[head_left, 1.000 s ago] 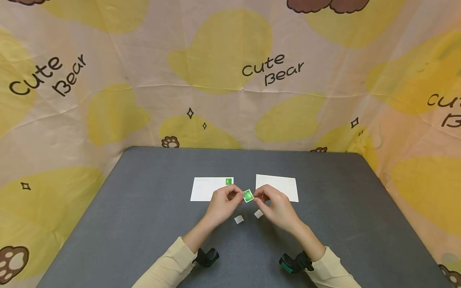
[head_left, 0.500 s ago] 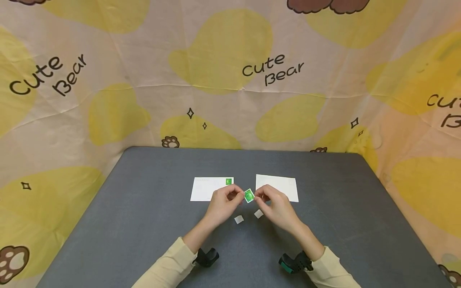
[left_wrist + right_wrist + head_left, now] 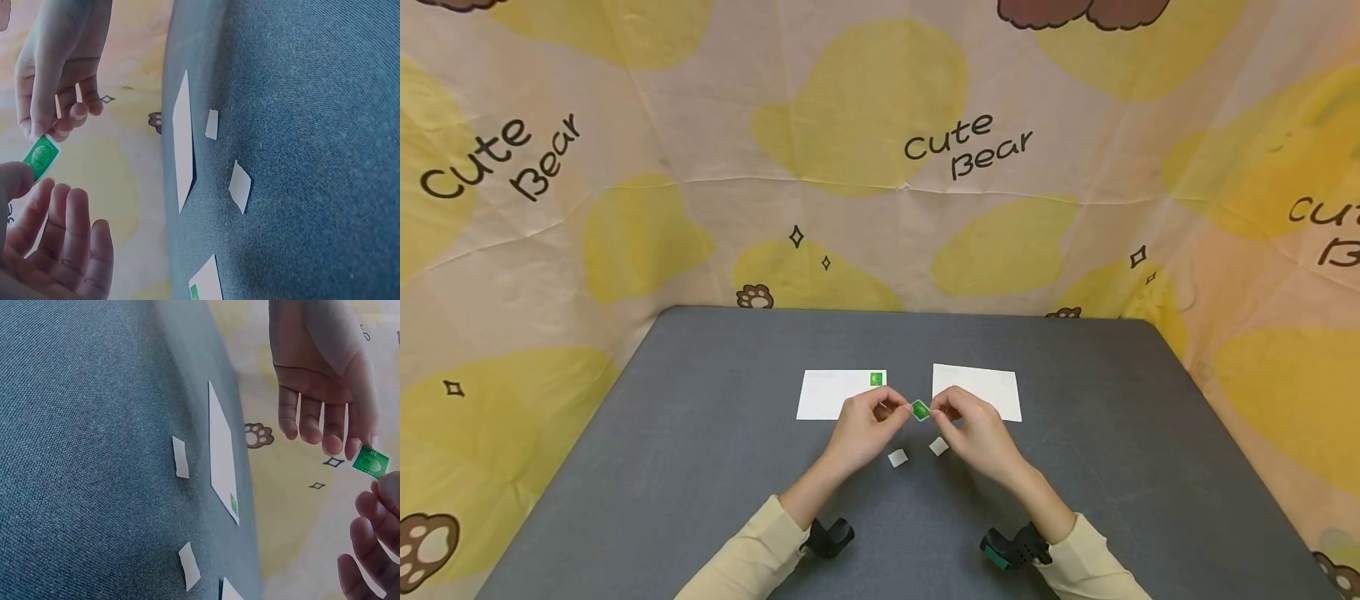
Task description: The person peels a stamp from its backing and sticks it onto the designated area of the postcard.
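Note:
A green postage stamp point(image 3: 921, 410) with a white border is held up between both hands, above the table and in front of two white envelopes. My left hand point(image 3: 867, 423) pinches one corner between thumb and forefinger. The opposite corner is pinched by my right hand point(image 3: 976, 432). In the left wrist view the stamp point(image 3: 42, 156) shows its printed face. The left envelope point(image 3: 827, 393) bears a similar green stamp point(image 3: 876, 379) at its top right corner, its lower right part hidden by the left hand. No stamp shows on the right envelope point(image 3: 996, 390), partly covered by the right hand.
Two small white paper squares lie on the grey table point(image 3: 700, 467) below the hands, one paper square point(image 3: 898, 457) left and the other paper square point(image 3: 938, 447) right. A yellow patterned cloth point(image 3: 850, 150) hangs behind the table. Each wrist wears a black camera mount point(image 3: 1017, 548).
The stamp has shifted slightly right and tipped, so that its face looks flatter in the head view. Both hands stay almost in place.

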The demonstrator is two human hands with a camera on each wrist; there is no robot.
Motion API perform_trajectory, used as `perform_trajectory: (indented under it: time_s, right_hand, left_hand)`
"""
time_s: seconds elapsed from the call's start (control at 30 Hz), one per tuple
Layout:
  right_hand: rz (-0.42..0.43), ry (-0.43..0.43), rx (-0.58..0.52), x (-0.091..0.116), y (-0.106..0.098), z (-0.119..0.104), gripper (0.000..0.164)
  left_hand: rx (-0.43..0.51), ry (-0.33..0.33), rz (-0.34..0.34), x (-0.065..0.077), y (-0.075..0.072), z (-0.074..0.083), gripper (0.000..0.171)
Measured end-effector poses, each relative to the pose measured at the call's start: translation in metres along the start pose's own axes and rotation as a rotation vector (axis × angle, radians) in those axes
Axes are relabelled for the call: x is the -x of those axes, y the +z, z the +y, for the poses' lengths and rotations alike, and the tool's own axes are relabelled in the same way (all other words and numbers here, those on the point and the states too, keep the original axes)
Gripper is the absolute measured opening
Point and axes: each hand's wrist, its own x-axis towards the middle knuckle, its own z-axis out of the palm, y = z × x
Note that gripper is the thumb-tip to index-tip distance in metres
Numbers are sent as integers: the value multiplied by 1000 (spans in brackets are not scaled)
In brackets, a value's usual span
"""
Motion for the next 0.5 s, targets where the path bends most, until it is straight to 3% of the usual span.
perform_trajectory:
  time_s: [0.5]
  right_hand:
    - [-47, 2, 22, 0, 0, -1, 7]
  left_hand:
    - [8, 58, -9, -1, 0, 6, 4]
